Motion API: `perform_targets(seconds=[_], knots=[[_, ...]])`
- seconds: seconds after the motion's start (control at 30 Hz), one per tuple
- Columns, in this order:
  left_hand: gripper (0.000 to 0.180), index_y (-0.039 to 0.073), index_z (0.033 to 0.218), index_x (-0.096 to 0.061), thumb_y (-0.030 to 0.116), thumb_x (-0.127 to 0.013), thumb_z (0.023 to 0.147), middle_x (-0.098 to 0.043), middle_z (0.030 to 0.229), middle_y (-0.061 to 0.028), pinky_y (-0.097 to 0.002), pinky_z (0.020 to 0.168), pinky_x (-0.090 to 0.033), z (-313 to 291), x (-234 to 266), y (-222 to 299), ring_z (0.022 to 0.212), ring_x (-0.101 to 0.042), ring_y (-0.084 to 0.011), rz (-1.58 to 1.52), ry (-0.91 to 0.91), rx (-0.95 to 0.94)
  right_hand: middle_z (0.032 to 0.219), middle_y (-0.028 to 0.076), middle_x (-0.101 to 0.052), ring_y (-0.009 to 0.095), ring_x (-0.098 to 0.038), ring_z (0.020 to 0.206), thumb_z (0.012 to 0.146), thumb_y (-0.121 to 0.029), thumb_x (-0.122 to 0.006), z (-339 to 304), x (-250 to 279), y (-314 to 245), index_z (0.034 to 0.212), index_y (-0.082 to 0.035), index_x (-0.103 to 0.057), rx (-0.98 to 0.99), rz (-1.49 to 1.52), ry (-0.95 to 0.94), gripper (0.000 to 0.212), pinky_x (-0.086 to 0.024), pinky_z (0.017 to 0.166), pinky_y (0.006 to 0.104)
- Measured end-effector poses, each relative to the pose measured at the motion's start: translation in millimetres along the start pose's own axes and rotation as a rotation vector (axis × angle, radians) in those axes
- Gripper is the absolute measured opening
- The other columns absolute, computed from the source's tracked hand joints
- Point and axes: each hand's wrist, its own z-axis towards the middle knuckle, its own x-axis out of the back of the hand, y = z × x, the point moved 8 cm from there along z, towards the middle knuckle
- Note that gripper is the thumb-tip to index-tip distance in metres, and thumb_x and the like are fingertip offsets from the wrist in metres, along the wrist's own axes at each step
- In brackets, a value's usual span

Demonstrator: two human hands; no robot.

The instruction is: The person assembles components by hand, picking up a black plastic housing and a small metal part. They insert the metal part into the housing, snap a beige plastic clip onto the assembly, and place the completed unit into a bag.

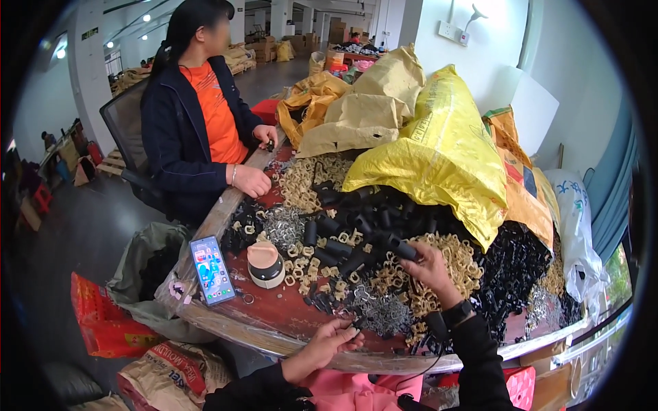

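Note:
My right hand [432,270] is closed round a black plastic sleeve [399,246], held over the heap near the table's middle. Close to the front edge, my left hand [330,344] has its thumb and fingers pressed together; what is between them is too small to name. Small silver metal pieces [384,314] lie in a pile just right of my left hand. Tan ring-shaped plastic pieces [452,267] are heaped around and behind my right hand. More black sleeves [339,248] lie left of my right hand.
A phone [212,269] and a jar with a pink lid [265,264] stand at the left. A large yellow sack [445,147] slumps over the far side. Small black parts [510,281] are piled at right. Across the left corner, a person in a dark jacket [181,130] sits handling parts.

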Motion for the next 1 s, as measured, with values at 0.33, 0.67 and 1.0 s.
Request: perform_targets(seconds=[0.33,0.67,1.0], knots=[[0.024,0.000,0.101,-0.049,0.010,-0.054,0.080,-0.055,0.080,-0.0052,-0.0183,0.051,-0.040,-10,-37,18,0.061,-0.049,-0.0078,0.098,-0.145,-0.040,0.080,0.010,-0.056,0.021,-0.055,0.072,0.066,-0.025,-0.067,-114,-32,-51,0.092,0.001,-0.055,0.208,0.163,-0.383,0.039,-0.043,0.067,0.0284],[0.025,-0.004,0.098,-0.052,0.008,-0.058,0.076,-0.052,0.064,0.0001,-0.0154,0.044,-0.035,-12,-63,15,0.049,-0.043,-0.0028,0.526,-0.185,-0.017,0.080,0.010,-0.056,0.021,-0.055,0.072,0.064,-0.021,-0.069,-142,-35,-38,0.101,-0.001,-0.053,0.069,0.243,-0.390,0.044,-0.043,0.064,0.0286],[0.029,-0.006,0.099,-0.052,0.008,-0.060,0.074,-0.053,0.064,-0.0021,-0.0156,0.044,-0.035,6,-48,-3,0.050,-0.043,-0.0036,0.318,-0.138,0.130,0.090,0.011,-0.056,0.023,-0.055,0.075,0.061,-0.010,-0.069,-145,-34,-21,0.101,-0.001,-0.054,0.020,0.142,-0.329,0.043,-0.044,0.067,0.0287]])
